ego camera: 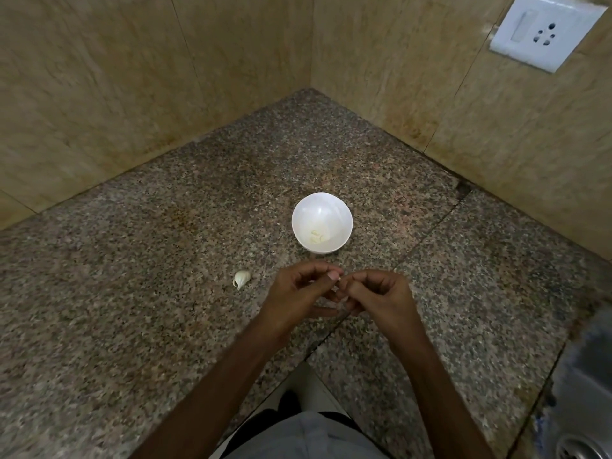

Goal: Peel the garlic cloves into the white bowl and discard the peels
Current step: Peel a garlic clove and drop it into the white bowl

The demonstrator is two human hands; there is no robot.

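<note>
Granite counter (132, 293) meets tan tiles (99, 94); left hand (298, 289) and right hand (381, 293) pinch garlic (335, 280).

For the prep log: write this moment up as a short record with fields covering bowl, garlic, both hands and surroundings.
surface: speckled granite counter, in a wall corner
left hand: fingers curled, pinching a small pale piece
right hand: fingers curled, pinching the same piece, mostly hidden
white bowl: upright on the counter, peeled cloves inside
unpeeled clove: on the counter, left of the left hand, untouched
elsewhere: wall socket upper right; sink lower right
</note>
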